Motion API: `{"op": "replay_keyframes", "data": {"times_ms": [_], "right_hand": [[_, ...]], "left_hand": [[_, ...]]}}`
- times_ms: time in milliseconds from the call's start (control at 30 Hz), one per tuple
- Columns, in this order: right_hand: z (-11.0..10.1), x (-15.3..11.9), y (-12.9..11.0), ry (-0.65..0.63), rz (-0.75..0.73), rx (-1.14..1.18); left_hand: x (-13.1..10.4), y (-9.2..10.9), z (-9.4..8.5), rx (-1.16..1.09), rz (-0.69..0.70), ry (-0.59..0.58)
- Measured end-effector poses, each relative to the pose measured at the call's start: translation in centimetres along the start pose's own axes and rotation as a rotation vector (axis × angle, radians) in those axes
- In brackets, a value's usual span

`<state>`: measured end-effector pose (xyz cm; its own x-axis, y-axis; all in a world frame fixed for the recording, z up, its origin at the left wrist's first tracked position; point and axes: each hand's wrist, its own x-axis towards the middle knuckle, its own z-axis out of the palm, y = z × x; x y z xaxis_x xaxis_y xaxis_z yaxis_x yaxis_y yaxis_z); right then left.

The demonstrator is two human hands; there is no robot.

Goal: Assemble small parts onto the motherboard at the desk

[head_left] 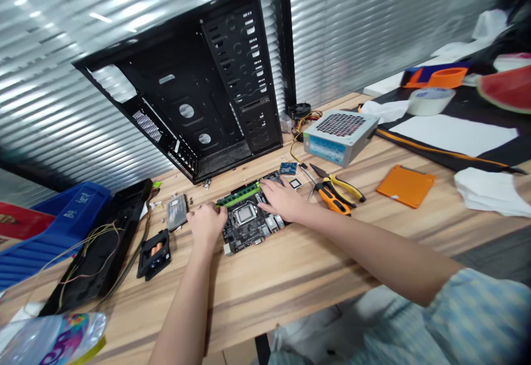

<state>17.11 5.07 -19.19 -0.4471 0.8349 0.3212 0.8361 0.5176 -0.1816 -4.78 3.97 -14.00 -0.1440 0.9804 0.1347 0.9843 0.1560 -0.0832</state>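
Observation:
A black motherboard [252, 231] lies flat on the wooden table, a silver processor [245, 214] in its socket. Along its far side runs a green memory module [240, 194] in its slots. My left hand [207, 222] is curled at the board's left edge, fingertips by the left end of the memory slots and partly hidden. My right hand [283, 198] grips the right side, fingers reaching the other end of the slots and thumb over the board. What exactly the fingertips press is hard to make out.
Behind the board stands an open black computer case [166, 99]. To the right are a power supply [340, 133], pliers [338, 182], an orange-handled screwdriver [332, 198] and an orange plate [406, 186]. A drive [177, 212], black cooler bracket [154, 254] and plastic bottle [53, 340] are at left.

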Motion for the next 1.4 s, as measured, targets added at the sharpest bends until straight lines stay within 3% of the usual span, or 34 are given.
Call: {"op": "replay_keyframes", "data": {"times_ms": [1400], "right_hand": [[-0.24,-0.01,-0.05,0.001,-0.003,0.016]], "left_hand": [[0.22,-0.21,-0.12,-0.109,-0.044,-0.087]]}}
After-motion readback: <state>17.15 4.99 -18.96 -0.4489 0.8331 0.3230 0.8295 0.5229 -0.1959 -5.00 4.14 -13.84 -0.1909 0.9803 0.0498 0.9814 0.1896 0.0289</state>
